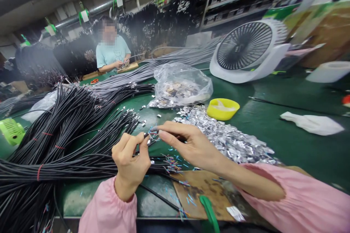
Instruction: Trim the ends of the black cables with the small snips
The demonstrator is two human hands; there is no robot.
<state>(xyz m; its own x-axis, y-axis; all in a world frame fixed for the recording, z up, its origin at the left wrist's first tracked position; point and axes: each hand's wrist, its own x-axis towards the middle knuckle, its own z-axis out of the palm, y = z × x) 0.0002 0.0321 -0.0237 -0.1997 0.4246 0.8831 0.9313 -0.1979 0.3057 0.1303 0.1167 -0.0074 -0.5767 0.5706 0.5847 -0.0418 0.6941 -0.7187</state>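
Observation:
My left hand (129, 160) is closed in a pinch on a black cable (146, 135) near its stripped end. Thin coloured wires (153, 133) fan out from that end, blue and reddish among them. My right hand (193, 145) reaches in from the other side, thumb and fingertips pinched at these wires. Something dark shows at its fingertips, too small to make out. Below both hands lies a bundle of black cables (90, 169) with bared coloured wire ends (172, 164). Silvery foil pieces (232, 140) are heaped behind my right hand.
More black cables (65, 123) are piled at left. Beyond the hands are a clear plastic bag (183, 87), a yellow bowl (222, 109) and a white fan (248, 51). A green-handled tool (209, 211) lies on a brown board (191, 185). A co-worker (112, 51) sits across the table.

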